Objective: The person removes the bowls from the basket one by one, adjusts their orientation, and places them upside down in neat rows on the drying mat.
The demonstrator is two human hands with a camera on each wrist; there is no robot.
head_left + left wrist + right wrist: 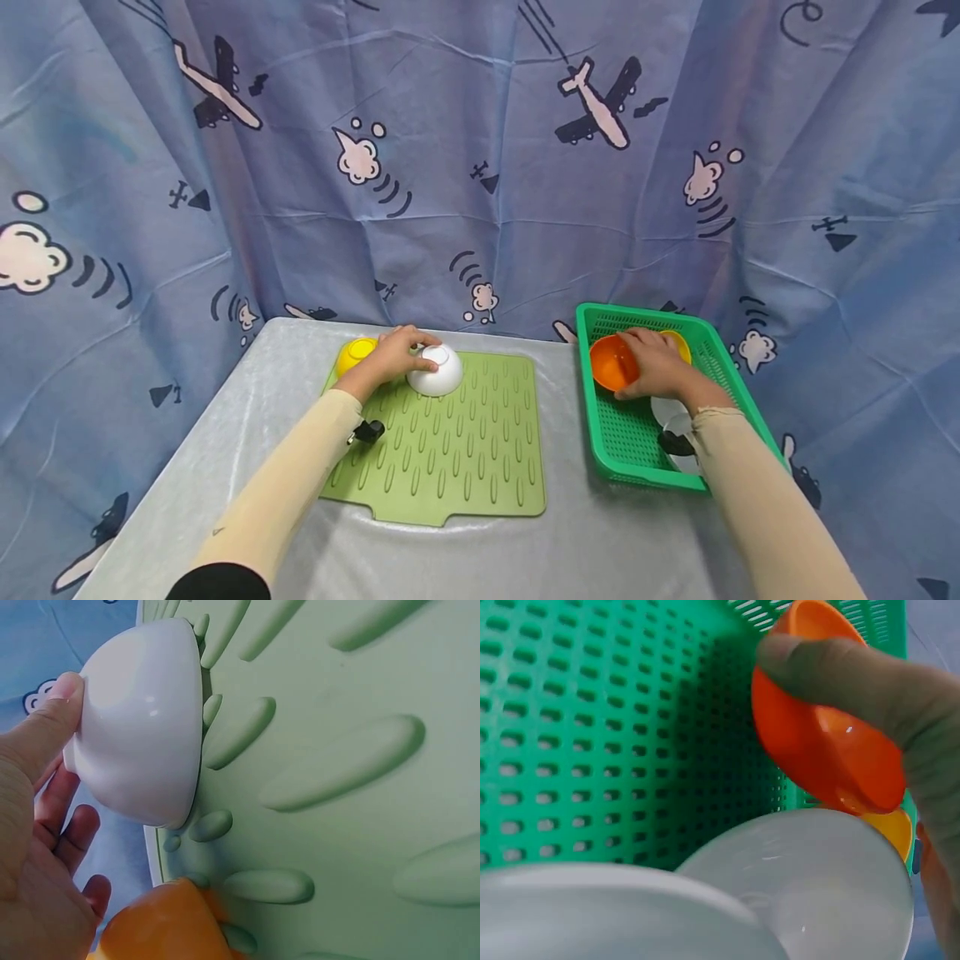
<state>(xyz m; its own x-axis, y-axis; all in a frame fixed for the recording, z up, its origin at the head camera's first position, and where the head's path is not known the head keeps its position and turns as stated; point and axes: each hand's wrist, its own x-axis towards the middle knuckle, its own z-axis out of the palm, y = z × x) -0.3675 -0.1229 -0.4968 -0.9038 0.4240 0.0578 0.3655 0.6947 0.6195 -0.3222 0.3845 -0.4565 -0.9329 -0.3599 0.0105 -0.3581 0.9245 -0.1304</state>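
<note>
A white bowl [437, 372] sits upside down on the green ridged mat [465, 450]. My left hand [396, 357] pinches it at its foot, the thumb [56, 709] on the near side in the left wrist view. Left of it on the mat, partly behind the wrist, is an upturned yellow bowl [356, 353]. Inside the green basket [637, 475], my right hand [654, 367] grips an orange bowl [611, 363] by its rim, thumb over the edge. The orange bowl is tilted in the right wrist view.
Two white bowls [817, 877] lie in the basket nearer me, partly under the right wrist. Another yellow bowl [678, 343] sits at the basket's back right. A grey-covered table [570, 533] carries mat and basket; a blue patterned curtain [465, 167] hangs behind.
</note>
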